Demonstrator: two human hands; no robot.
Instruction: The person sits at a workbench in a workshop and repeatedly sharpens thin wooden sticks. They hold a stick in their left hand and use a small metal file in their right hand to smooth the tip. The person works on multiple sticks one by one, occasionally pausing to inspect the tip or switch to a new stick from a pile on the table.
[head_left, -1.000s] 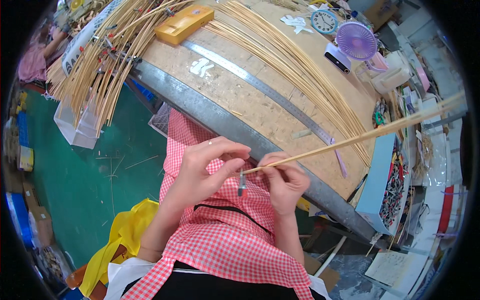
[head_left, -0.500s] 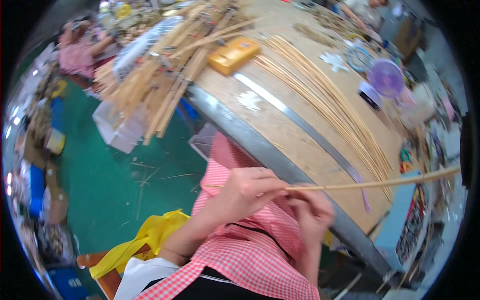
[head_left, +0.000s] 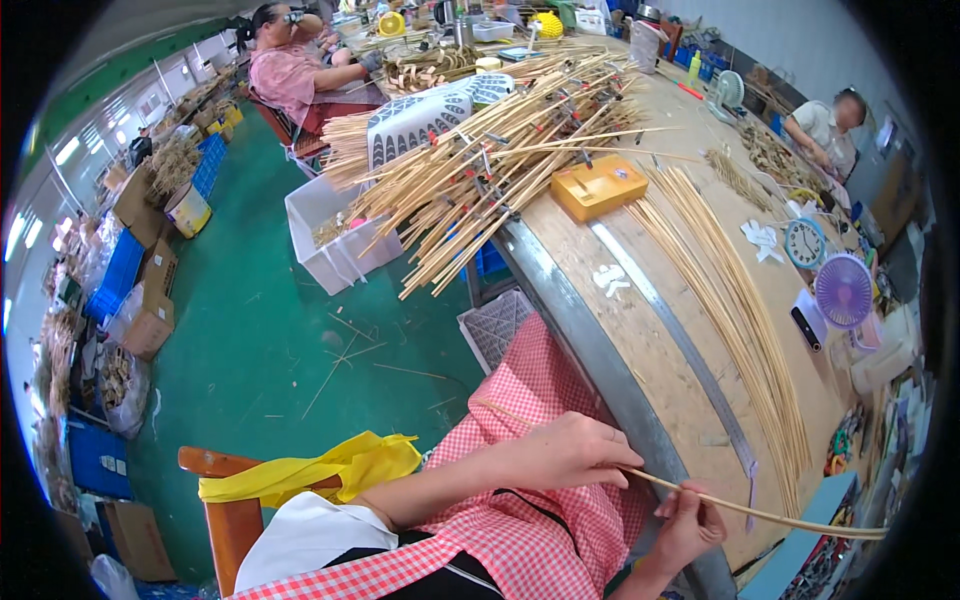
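Note:
A long, thin cane strip (head_left: 790, 519) runs across my lap and over the table edge, its far right end reaching past the tabletop. My left hand (head_left: 580, 451) is closed round it, with a thin end sticking out behind the wrist over my red-checked apron (head_left: 525, 375). Farther along, my right hand (head_left: 690, 524) pinches the strip between thumb and fingers at the metal table edge. On the tabletop beyond lie several loose cane strips (head_left: 735, 320) side by side, with a long metal ruler (head_left: 680, 340) nearer to me.
Clamped cane bundles (head_left: 490, 160) overhang the table's left end, above a white bin (head_left: 345, 240). Behind my hands are a yellow block-shaped box (head_left: 598, 188), a blue clock (head_left: 804, 243) and a purple fan (head_left: 843, 290). One person (head_left: 300, 70) sits far left, another (head_left: 825, 135) far right.
The view has swung, showing more of the room. My hands are farther apart along the cane strip, and its right end now slopes downward instead of up.

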